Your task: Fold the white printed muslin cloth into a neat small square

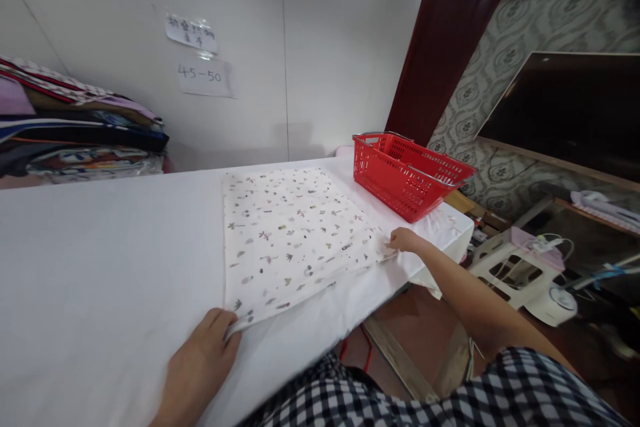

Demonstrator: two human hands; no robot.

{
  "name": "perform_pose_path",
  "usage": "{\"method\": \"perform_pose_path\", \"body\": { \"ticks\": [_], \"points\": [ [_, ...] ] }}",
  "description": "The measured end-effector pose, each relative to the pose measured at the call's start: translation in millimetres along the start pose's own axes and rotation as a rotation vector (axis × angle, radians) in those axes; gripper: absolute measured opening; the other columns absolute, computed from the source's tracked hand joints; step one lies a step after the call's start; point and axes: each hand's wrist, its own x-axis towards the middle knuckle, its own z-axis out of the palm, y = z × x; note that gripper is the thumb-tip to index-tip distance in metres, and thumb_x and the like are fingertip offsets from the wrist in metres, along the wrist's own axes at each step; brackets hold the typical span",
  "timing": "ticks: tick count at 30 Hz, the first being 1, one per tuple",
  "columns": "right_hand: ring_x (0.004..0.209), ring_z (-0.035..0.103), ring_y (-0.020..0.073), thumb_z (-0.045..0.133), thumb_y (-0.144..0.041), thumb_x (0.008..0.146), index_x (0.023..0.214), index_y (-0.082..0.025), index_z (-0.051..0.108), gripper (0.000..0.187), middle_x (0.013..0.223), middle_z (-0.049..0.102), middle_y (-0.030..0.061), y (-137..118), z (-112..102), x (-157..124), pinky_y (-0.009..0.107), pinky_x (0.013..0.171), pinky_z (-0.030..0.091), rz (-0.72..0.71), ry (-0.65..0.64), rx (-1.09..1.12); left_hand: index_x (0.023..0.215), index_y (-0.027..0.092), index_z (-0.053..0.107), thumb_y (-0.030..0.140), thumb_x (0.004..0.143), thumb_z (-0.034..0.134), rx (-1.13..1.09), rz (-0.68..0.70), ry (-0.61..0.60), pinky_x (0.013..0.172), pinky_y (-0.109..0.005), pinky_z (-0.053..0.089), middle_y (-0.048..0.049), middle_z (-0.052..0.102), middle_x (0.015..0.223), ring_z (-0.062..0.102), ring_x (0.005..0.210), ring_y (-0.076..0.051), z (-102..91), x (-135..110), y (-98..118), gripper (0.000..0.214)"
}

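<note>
Pinching printed cloth (295, 233) with left hand (207, 350) away from red basket (383, 177), right hand (404, 240) near it — better to pull evenly, gently.

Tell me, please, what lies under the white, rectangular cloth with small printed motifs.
The white, rectangular cloth, pinched at its near corners by the left hand and right hand, lies on a white fabric table cover visible around it. Anything else beneath the cloth is hidden.

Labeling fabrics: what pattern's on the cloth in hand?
White cloth with small scattered plant-like motifs, including palm trees; best seen in the head view.
</note>
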Motion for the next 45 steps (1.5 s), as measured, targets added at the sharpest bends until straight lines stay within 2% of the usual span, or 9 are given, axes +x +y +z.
{"method": "perform_pose_path", "body": {
  "ticks": [4, 10, 14, 18, 22, 28, 37, 42, 45],
  "points": [
    [0.052, 0.053, 0.0120, 0.067, -0.019, 0.066, 0.055, -0.015, 0.055, 0.016, 0.045, 0.053, 0.0003, 0.4, -5.6, -2.4, 0.019, 0.046, 0.032, 0.008, 0.027, 0.013, 0.093, 0.024, 0.055, 0.032, 0.086, 0.032, -0.012, 0.008, 0.011, 0.061, -0.025, 0.042, -0.0006, 0.057, 0.104, 0.058, 0.081, -0.014, 2.1, 0.7, -2.2, 0.026],
    [0.041, 0.046, 0.0079, 0.061, -0.028, 0.074, 0.059, -0.014, 0.056, 0.021, 0.046, 0.055, 0.0007, 15.3, -2.6, -6.9, 0.018, 0.039, 0.026, 0.113, -0.105, 0.109, 0.093, 0.022, 0.055, 0.031, 0.086, 0.031, -0.019, 0.024, 0.004, 0.065, -0.027, 0.042, -0.0018, 0.057, 0.104, 0.058, 0.085, -0.016, 2.8, 1.5, -1.9, 0.026],
    [0.039, 0.049, 0.0095, 0.062, -0.022, 0.073, 0.055, -0.013, 0.054, 0.021, 0.044, 0.054, 0.0012, 15.2, 5.3, -8.9, 0.019, 0.040, 0.033, 0.183, -0.171, 0.132, 0.093, 0.022, 0.055, 0.031, 0.086, 0.031, -0.025, 0.025, 0.004, 0.064, -0.027, 0.043, -0.0019, 0.057, 0.103, 0.058, 0.085, -0.016, 1.5, 1.0, -0.8, 0.027],
    [0.045, 0.056, 0.0123, 0.062, -0.020, 0.073, 0.060, -0.014, 0.054, 0.016, 0.045, 0.054, 0.0002, 8.8, 6.3, -13.4, 0.021, 0.046, 0.043, 0.199, -0.199, 0.165, 0.092, 0.022, 0.056, 0.032, 0.085, 0.032, -0.023, 0.030, 0.027, 0.063, -0.026, 0.042, -0.0018, 0.058, 0.103, 0.058, 0.083, -0.016, 1.5, 0.8, -0.4, 0.027],
    [0.046, 0.056, 0.0120, 0.064, -0.023, 0.073, 0.063, -0.013, 0.055, 0.016, 0.045, 0.054, -0.0002, 6.8, 6.2, -16.9, 0.020, 0.047, 0.043, 0.195, -0.191, 0.167, 0.090, 0.022, 0.057, 0.033, 0.084, 0.033, -0.037, 0.024, 0.036, 0.061, -0.025, 0.042, -0.0013, 0.058, 0.101, 0.059, 0.080, -0.015, 3.5, 1.3, -1.7, 0.027],
    [0.044, 0.055, 0.0114, 0.065, -0.032, 0.073, 0.063, -0.014, 0.057, 0.023, 0.045, 0.056, 0.0015, 10.5, 9.4, -18.2, 0.018, 0.042, 0.037, 0.173, -0.150, 0.146, 0.090, 0.022, 0.056, 0.034, 0.084, 0.034, -0.037, 0.045, 0.052, 0.061, -0.026, 0.042, -0.0009, 0.058, 0.101, 0.059, 0.080, -0.015, 7.3, 1.7, -6.5, 0.026],
    [0.046, 0.055, 0.0076, 0.064, -0.030, 0.076, 0.065, -0.015, 0.055, 0.022, 0.053, 0.060, -0.0004, 8.1, -6.6, -9.6, 0.016, 0.040, 0.030, 0.090, -0.097, 0.203, 0.091, 0.022, 0.055, 0.033, 0.084, 0.033, -0.036, 0.026, 0.034, 0.063, -0.026, 0.042, -0.0008, 0.057, 0.102, 0.059, 0.081, -0.015, 7.8, 2.4, -5.1, 0.025],
    [0.037, 0.045, 0.0059, 0.063, -0.028, 0.078, 0.062, -0.015, 0.054, 0.023, 0.046, 0.056, -0.0019, 14.6, 4.7, -8.9, 0.017, 0.038, 0.029, 0.118, -0.128, 0.191, 0.091, 0.022, 0.055, 0.033, 0.084, 0.034, -0.049, 0.053, 0.059, 0.064, -0.026, 0.042, -0.0007, 0.058, 0.099, 0.059, 0.082, -0.015, 10.4, 1.4, -8.9, 0.025],
    [0.035, 0.042, 0.0065, 0.062, -0.028, 0.078, 0.059, -0.015, 0.054, 0.025, 0.043, 0.054, -0.0020, 19.5, 11.7, -10.4, 0.019, 0.040, 0.032, 0.141, -0.143, 0.174, 0.092, 0.022, 0.055, 0.033, 0.084, 0.035, -0.048, 0.056, 0.057, 0.064, -0.026, 0.042, -0.0007, 0.058, 0.100, 0.059, 0.081, -0.015, 12.3, 1.2, -11.1, 0.024]
  ]
}}
